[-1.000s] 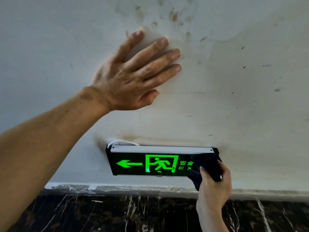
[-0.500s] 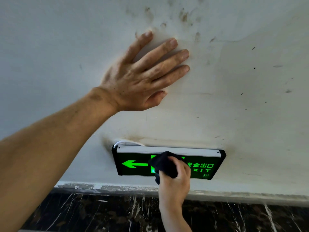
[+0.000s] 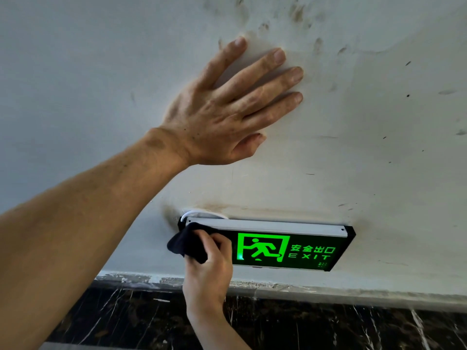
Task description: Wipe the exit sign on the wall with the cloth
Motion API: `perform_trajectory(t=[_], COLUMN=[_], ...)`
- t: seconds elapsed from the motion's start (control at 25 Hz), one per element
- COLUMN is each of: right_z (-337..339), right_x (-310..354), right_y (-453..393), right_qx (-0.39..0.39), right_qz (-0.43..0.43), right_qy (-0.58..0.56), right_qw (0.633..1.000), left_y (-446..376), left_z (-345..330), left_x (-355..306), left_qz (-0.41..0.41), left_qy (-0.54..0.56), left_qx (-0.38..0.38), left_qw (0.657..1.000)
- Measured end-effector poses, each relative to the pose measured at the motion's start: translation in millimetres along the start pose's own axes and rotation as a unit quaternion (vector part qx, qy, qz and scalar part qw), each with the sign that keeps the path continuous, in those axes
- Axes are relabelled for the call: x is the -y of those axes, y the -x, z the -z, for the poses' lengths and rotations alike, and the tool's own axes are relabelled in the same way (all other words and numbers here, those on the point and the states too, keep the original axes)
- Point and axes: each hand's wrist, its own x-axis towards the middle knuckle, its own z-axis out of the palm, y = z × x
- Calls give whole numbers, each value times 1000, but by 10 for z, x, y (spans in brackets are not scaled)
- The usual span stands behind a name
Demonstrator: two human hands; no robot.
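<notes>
The exit sign [image 3: 290, 248] is a black box with a lit green running figure and the word EXIT, fixed low on the white wall [image 3: 379, 147]. My right hand [image 3: 209, 269] grips a dark cloth [image 3: 188, 245] and presses it on the sign's left end, covering the green arrow. Above the sign, my left hand [image 3: 227, 109] lies flat on the wall with its fingers spread and holds nothing.
The wall bears brown smudges near my left hand and above the sign. A white cable [image 3: 199, 213] loops out at the sign's top left. Under the sign runs a chipped grey ledge [image 3: 328, 291], then dark marble skirting [image 3: 303, 324].
My right hand has swept the cloth leftward across the sign, from its right end over the middle to its left end. The left hand stays flat on the wall.
</notes>
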Motion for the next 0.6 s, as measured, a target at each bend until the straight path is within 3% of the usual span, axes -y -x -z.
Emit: perform_trajectory(t=[0.16,0.36,0.6], right_z=[-83,-136,-158], right_x=[-55,-238,-383], right_y=[41,111,169], right_qx=[25,51,31], right_qz=[9,-50,-58], right_qy=[35,55,56], right_qw=[999,996,996], left_y=[0,-8,-9], left_z=[10,18,26], left_x=[16,9,12], left_qz=[2,0,2], left_qy=[4,13,15], left_qx=[-1,3,2], left_qw=[1000,1000,1000])
